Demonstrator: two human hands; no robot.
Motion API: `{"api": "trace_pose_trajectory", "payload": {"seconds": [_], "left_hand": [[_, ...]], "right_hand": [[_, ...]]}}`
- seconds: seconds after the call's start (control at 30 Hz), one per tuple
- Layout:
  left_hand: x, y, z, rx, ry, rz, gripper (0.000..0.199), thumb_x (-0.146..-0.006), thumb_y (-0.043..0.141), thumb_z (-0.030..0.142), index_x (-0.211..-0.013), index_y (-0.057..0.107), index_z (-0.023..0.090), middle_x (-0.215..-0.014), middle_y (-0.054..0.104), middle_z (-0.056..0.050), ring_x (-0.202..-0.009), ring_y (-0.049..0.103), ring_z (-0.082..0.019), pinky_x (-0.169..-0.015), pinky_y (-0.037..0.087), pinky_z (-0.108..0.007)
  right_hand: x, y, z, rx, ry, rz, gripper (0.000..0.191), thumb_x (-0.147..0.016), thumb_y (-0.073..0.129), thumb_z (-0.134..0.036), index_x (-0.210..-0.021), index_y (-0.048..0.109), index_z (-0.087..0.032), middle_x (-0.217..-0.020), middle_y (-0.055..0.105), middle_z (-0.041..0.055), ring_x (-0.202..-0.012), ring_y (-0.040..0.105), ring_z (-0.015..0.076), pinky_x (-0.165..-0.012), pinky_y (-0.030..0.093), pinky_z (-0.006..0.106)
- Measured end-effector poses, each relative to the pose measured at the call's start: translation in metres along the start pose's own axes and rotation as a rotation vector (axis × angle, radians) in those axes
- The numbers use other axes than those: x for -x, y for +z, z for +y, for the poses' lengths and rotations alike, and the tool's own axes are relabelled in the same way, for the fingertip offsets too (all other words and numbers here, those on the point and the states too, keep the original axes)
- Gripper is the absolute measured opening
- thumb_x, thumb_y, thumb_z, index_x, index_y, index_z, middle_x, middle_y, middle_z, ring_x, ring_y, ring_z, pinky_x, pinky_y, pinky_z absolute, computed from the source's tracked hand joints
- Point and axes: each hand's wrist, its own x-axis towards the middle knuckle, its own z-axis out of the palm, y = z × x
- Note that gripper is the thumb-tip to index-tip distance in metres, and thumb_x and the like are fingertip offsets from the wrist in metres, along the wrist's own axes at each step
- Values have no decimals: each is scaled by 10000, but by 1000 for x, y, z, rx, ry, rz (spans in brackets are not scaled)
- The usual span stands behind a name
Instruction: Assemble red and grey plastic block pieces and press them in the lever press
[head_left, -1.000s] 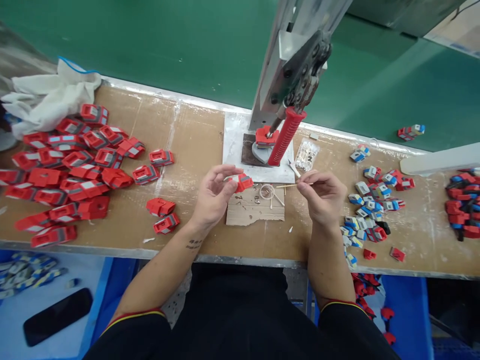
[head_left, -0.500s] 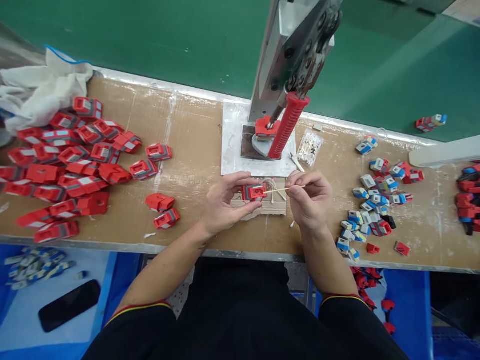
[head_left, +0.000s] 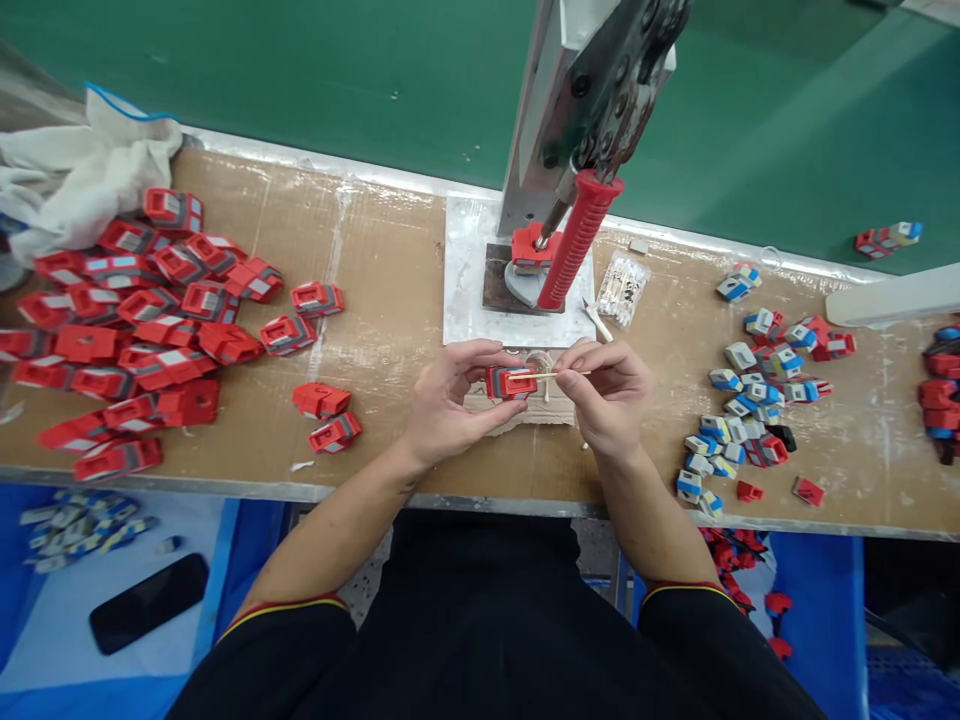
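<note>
Brown cardboard-covered desk [head_left: 390, 250]: spanning mid-frame.
Bare left hand [head_left: 453, 408]: fingers are grasping a boxy red-and-grey plastic part [head_left: 513, 391] at frame centre.
Bare right hand [head_left: 610, 392]: fingers are pinching a thin yellowish stick [head_left: 541, 376].
Stick: reaching farther across the part than before, so work is apparently shifting inward.

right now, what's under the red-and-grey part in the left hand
Some of a torn cardboard piece shows beneath the red-and-grey part. The part and both hands, left and right, hide the rest; anything directly underneath cannot be seen.
</note>
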Motion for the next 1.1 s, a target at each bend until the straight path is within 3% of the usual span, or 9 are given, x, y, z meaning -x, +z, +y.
{"api": "trace_pose_trajectory", "payload": {"seconds": [0.2, 0.47, 0.67, 0.8, 0.93, 1.1], "left_hand": [[1, -1, -1, -15, -28, 12, 574, -827, 906, 383, -1261, 561, 235, -1093, 812, -62, -1026, 810, -203, -910, 676, -323], [0, -2, 0, -42, 6, 40, 536, -845, 892, 338, -1254, 561, 235, -1102, 807, -63, -1038, 810, -207, -885, 674, -309], [1, -2, -1, -94, 4, 67, 529, -835, 892, 341, -1242, 573, 230, -1085, 805, -52, -1021, 803, -194, -892, 670, -304], [0, -3, -3, -78, 25, 76, 494, -837, 884, 251, -1240, 599, 234, -1092, 795, -46, -1020, 795, -186, -891, 661, -298], [-3, -5, -6, -58, 67, 83, 440, -842, 863, 177, -1218, 642, 234, -1125, 775, -45, -1037, 785, -177, -919, 656, -292], [-4, -8, -7, -135, 29, 97, 397, -855, 848, 225, -1201, 652, 214, -1148, 765, -63, -1056, 780, -187, -952, 666, -315]], "right_hand": [[0, -2, -4, 116, -43, -11, 282, -926, 781, -455, -808, 618, -258, -724, 718, 2, -664, 676, 167, -601, 527, 337], [-4, -9, -7, 227, -224, 7, 178, -934, 768, -314, -828, 631, -277, -709, 722, -6, -644, 661, 181, -612, 520, 360], [-6, -12, -9, 285, -255, 8, 176, -932, 762, -328, -821, 633, -285, -686, 710, -14, -620, 659, 186, -610, 536, 377], [-13, -26, -12, 287, -246, 57, 213, -931, 762, -341, -794, 613, -276, -671, 703, -13, -612, 652, 177, -571, 504, 350], [-20, -42, -6, 508, -126, -161, 133, -921, 749, -257, -817, 666, -262, -748, 750, -9, -613, 625, 150, -558, 472, 315], [-20, -41, 11, 700, -101, -411, 132, -943, 710, -241, -813, 696, -260, -779, 763, 12, -739, 666, 187, -680, 523, 338]]}}
